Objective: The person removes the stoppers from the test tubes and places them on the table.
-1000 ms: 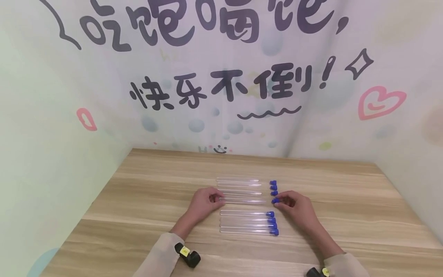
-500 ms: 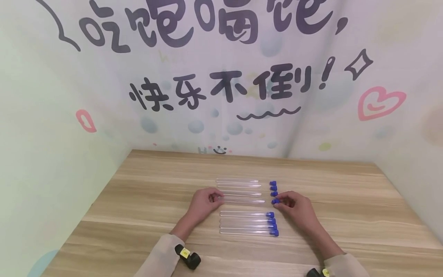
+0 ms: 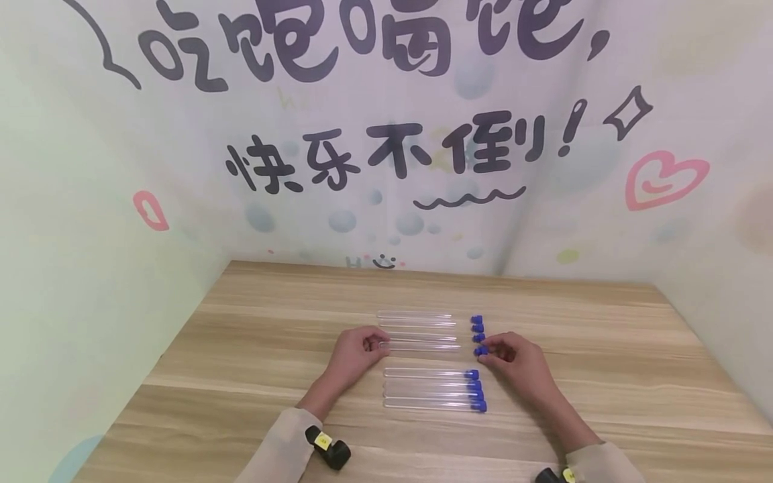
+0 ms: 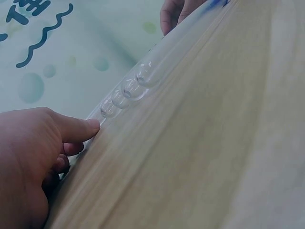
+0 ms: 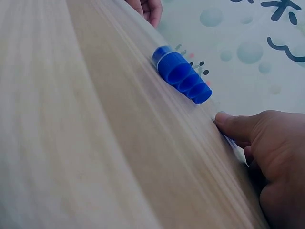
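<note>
In the head view my left hand (image 3: pixel 356 352) pinches the closed end of a clear test tube (image 3: pixel 423 347) between thumb and fingers. This tube lies flat, its open end pointing right. My right hand (image 3: pixel 517 360) pinches a small blue cap (image 3: pixel 480 351) just beyond that open end, with a gap between them. Farther back, 3 more uncapped tubes (image 3: pixel 417 325) lie parallel, and 3 loose blue caps (image 3: pixel 478 328) stand in a column to their right. In the right wrist view the thumb (image 5: pixel 228 124) hides the pinched cap.
Nearer the person, several test tubes (image 3: pixel 429 404) with blue caps on their right ends lie side by side on the wooden table (image 3: pixel 253 349). A white printed cloth (image 3: pixel 386 228) hangs along the table's back. Black wrist cameras (image 3: pixel 329 448) sit at the sleeves.
The tube in my left hand has slid slightly left, then its open end has shifted a little away from the person, closer to the other uncapped tubes. The right hand stays with its cap.
</note>
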A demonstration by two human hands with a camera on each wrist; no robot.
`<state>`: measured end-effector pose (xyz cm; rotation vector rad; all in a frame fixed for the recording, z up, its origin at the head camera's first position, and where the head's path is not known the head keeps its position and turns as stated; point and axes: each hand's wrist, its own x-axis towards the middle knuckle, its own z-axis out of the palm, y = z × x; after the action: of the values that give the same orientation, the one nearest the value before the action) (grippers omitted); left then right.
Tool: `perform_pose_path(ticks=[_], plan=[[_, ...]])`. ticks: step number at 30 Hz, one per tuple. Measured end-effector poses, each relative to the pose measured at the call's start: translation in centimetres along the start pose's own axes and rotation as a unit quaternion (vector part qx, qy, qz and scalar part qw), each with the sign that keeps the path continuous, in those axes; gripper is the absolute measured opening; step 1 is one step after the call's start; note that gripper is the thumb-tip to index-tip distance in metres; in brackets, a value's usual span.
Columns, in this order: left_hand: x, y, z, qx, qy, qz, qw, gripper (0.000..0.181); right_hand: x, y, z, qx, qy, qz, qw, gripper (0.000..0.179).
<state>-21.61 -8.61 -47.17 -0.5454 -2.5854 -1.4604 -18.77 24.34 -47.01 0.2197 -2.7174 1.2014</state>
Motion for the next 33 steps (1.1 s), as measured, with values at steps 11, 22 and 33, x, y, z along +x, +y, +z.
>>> perform_pose_path(ticks=[11, 22, 33], plan=[[-0.11, 0.34, 0.05, -0.010, 0.001, -0.004, 0.9999, 0.016, -0.08, 0.22, 0.09, 0.006, 0.019, -0.016, 0.9997, 0.038], [0.03, -0.11, 0.03, 0.003, 0.007, -0.011, 0.9999, 0.012, 0.05, 0.01, 0.17, 0.016, 0.024, -0.022, 0.9993, 0.034], [0.07, 0.15, -0.01, 0.009, 0.008, -0.012, 0.9998, 0.013, -0.27, -0.39, 0.05, 0.019, 0.033, -0.040, 0.9985, 0.025]])
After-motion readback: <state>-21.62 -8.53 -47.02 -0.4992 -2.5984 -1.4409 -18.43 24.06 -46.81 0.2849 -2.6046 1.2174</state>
